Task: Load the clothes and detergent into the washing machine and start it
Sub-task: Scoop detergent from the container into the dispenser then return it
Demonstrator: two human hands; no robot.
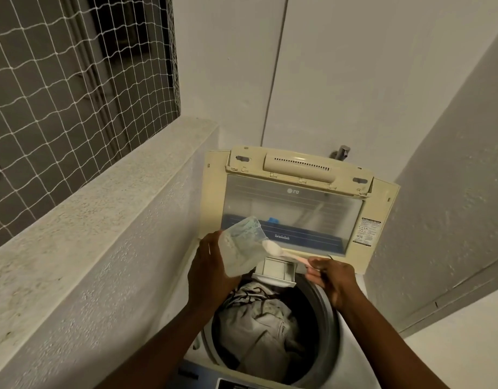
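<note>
The top-loading washing machine (pixel 351 357) stands open, its cream lid (pixel 295 192) raised against the wall. Grey and dark clothes (pixel 256 324) fill the drum. At the drum's back edge the detergent drawer (pixel 274 272) is pulled out. My left hand (pixel 208 273) holds a clear plastic container of white detergent powder (pixel 240 248), tilted above the drawer. My right hand (pixel 333 279) grips the handle of a pink spoon (pixel 287 254) whose bowl, heaped with powder, is at the container's mouth.
A speckled concrete ledge (pixel 101 209) runs along the left, with a netted window (pixel 59 80) above it. A metal tap (pixel 341 153) sticks out of the wall behind the lid. White walls close in on the right.
</note>
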